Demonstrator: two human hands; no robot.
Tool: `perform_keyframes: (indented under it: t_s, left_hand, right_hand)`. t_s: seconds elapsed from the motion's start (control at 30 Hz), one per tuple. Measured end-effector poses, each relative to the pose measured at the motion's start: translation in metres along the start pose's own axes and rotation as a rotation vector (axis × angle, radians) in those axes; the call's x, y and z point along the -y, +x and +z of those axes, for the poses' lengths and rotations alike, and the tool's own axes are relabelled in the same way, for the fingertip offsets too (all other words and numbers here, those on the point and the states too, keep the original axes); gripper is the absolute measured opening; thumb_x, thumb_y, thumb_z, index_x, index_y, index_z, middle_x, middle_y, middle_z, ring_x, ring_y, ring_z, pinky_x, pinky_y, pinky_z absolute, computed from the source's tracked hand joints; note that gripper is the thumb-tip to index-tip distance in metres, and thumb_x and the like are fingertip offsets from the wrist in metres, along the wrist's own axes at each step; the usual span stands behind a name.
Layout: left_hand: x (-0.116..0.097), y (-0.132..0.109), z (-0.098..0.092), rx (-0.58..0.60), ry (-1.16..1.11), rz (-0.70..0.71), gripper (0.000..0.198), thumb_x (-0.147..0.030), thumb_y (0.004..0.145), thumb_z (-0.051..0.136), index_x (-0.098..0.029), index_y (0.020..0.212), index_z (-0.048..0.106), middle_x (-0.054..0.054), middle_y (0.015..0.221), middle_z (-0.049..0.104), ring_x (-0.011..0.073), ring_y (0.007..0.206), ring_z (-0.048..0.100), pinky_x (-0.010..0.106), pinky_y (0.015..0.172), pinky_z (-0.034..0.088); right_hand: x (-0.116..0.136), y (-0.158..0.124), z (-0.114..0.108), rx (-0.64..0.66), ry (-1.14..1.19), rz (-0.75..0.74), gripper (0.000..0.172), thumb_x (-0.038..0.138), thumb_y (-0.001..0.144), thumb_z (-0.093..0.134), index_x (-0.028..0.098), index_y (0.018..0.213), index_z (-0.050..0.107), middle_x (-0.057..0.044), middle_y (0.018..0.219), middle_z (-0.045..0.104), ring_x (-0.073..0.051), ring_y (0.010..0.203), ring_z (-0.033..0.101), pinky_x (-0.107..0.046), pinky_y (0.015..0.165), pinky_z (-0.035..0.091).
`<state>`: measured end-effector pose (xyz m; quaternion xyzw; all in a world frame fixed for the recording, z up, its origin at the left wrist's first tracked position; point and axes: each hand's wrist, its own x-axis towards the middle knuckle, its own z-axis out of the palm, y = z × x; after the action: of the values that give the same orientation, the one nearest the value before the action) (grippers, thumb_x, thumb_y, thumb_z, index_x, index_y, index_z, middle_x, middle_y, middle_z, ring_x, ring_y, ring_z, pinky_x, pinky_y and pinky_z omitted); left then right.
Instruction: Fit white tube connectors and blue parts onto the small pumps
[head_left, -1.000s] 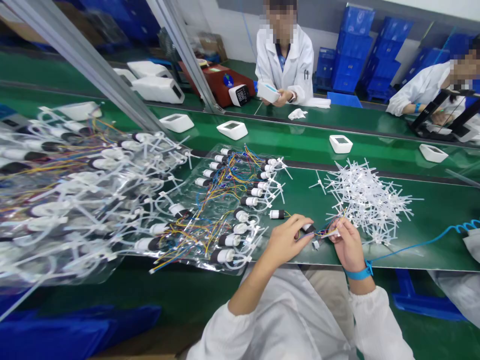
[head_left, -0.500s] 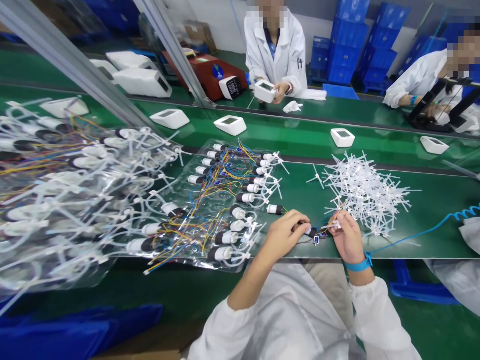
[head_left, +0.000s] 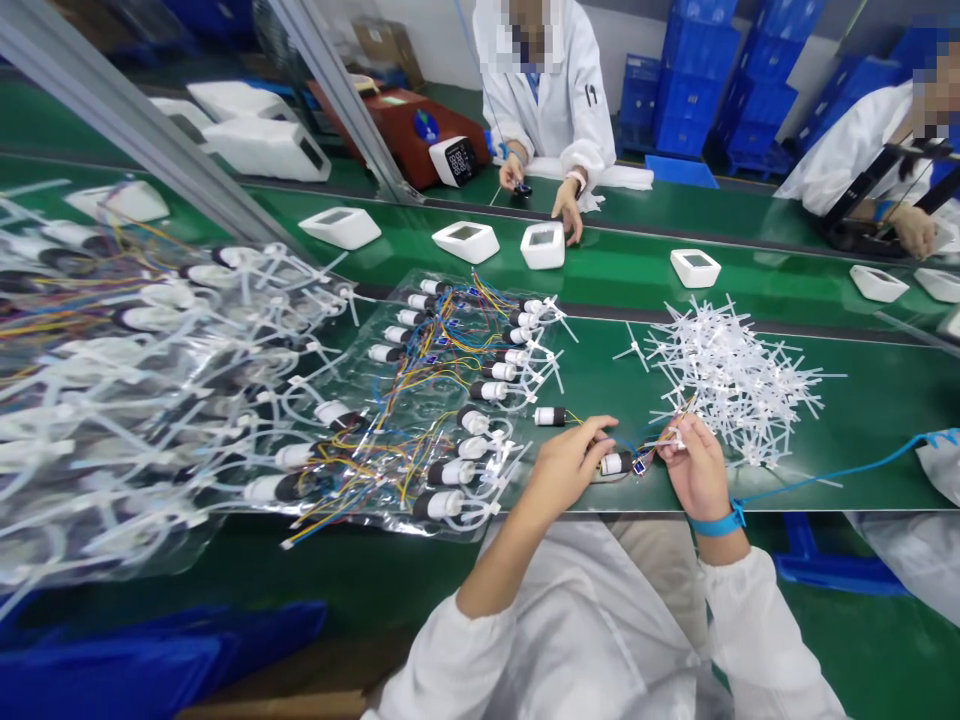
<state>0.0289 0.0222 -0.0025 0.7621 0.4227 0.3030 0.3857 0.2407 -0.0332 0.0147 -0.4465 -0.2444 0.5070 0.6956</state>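
My left hand (head_left: 568, 463) pinches a small black-and-white cylindrical part (head_left: 615, 463) with coloured wires at the near edge of the green bench (head_left: 862, 430). My right hand (head_left: 694, 462) is closed on the wire ends and a white tube piece (head_left: 673, 443) just right of it. A second cylinder (head_left: 550, 416) lies above my left hand. A heap of white T-shaped tube connectors (head_left: 731, 378) sits beyond my right hand. A blue band (head_left: 718, 523) circles my right wrist.
A clear plastic tray (head_left: 457, 400) of wired cylinders lies left of my hands, with a bigger pile (head_left: 127, 370) further left. White devices (head_left: 542, 245) ride the conveyor behind. Across it, a person in a white coat (head_left: 551, 95) touches one. A blue coiled cable (head_left: 832, 475) runs right.
The person opposite has set the white device down on the conveyor. My hands have kept together at the bench edge, and the cylinder now shows between my left fingers.
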Motion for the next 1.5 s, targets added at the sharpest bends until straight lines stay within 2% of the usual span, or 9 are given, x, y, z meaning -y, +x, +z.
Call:
perform_keyframes:
  t_s: [0.1,0.23,0.4,0.57,0.77,0.93,1.1,1.27,1.5]
  left_hand:
    - [-0.001,0.0,-0.001,-0.022,-0.048,0.043,0.017,-0.023,0.11,0.057,-0.027,0.119,0.071,0.0,0.106,0.081,0.0184,0.097,0.077,0.028,0.091,0.055]
    - [0.001,0.0,-0.002,-0.035,-0.085,0.208,0.029,-0.01,0.106,0.047,-0.023,0.095,0.07,0.003,0.113,0.078,0.0178,0.107,0.074,0.027,0.095,0.053]
    - [0.004,-0.001,0.0,-0.068,-0.002,0.192,0.033,-0.006,0.104,0.048,-0.024,0.107,0.076,0.002,0.111,0.079,0.0179,0.106,0.075,0.029,0.096,0.056]
    - [-0.003,-0.005,-0.001,-0.069,0.109,0.201,0.029,-0.012,0.104,0.056,-0.025,0.117,0.078,0.007,0.138,0.073,0.023,0.128,0.072,0.037,0.113,0.056]
    - [-0.004,-0.005,0.001,0.044,0.324,0.172,0.029,-0.027,0.1,0.08,-0.026,0.128,0.075,0.012,0.161,0.059,0.0314,0.129,0.07,0.046,0.104,0.063]
    - [-0.001,-0.006,-0.001,0.028,0.235,0.166,0.023,-0.029,0.102,0.079,-0.027,0.125,0.075,0.011,0.157,0.061,0.0277,0.126,0.071,0.044,0.11,0.061]
    - [-0.005,-0.007,-0.007,0.022,0.145,0.198,0.018,-0.031,0.111,0.065,-0.025,0.126,0.072,0.01,0.147,0.068,0.0274,0.137,0.067,0.041,0.115,0.055]
    - [-0.006,-0.007,-0.006,0.033,0.09,0.179,0.022,-0.032,0.113,0.059,-0.024,0.132,0.067,0.008,0.134,0.075,0.0239,0.126,0.072,0.034,0.107,0.056]
    - [0.003,-0.006,-0.005,-0.005,0.019,0.12,0.019,-0.034,0.112,0.057,-0.022,0.12,0.069,0.007,0.115,0.08,0.0243,0.104,0.076,0.034,0.092,0.058]
  right_hand:
    - [0.001,0.0,0.0,0.0,0.005,0.002,0.041,0.052,0.086,0.097,0.023,0.08,0.069,0.003,0.077,0.054,-0.011,0.064,0.048,-0.023,0.058,0.046]
    - [0.001,0.0,0.0,0.005,0.009,0.002,0.04,0.051,0.087,0.097,0.023,0.082,0.069,0.003,0.078,0.054,-0.011,0.065,0.047,-0.024,0.058,0.046]
    - [0.0,0.0,0.0,0.008,0.043,0.017,0.038,0.049,0.087,0.098,0.022,0.082,0.071,0.003,0.076,0.054,-0.011,0.065,0.047,-0.022,0.059,0.046]
    - [0.0,0.0,0.0,-0.015,0.083,0.029,0.038,0.046,0.086,0.1,0.022,0.081,0.071,0.003,0.078,0.055,-0.01,0.065,0.049,-0.02,0.059,0.047]
    - [0.002,0.0,0.001,-0.031,0.104,0.03,0.038,0.045,0.083,0.102,0.022,0.081,0.071,0.004,0.077,0.056,-0.01,0.065,0.048,-0.02,0.059,0.047]
    - [0.002,0.001,0.001,-0.06,0.105,0.039,0.039,0.046,0.08,0.103,0.022,0.083,0.073,0.003,0.077,0.057,-0.01,0.065,0.049,-0.02,0.058,0.047]
    - [0.001,0.002,0.001,-0.053,0.089,0.032,0.04,0.048,0.082,0.102,0.023,0.085,0.071,0.003,0.079,0.058,-0.011,0.065,0.049,-0.021,0.057,0.048]
    - [0.001,0.002,0.002,-0.055,0.074,0.019,0.041,0.05,0.081,0.102,0.024,0.085,0.07,0.004,0.081,0.059,-0.01,0.064,0.048,-0.022,0.057,0.049]
    - [0.001,0.001,0.0,-0.022,0.047,0.052,0.036,0.05,0.083,0.099,0.023,0.094,0.077,0.004,0.07,0.054,-0.012,0.063,0.048,-0.023,0.057,0.046]
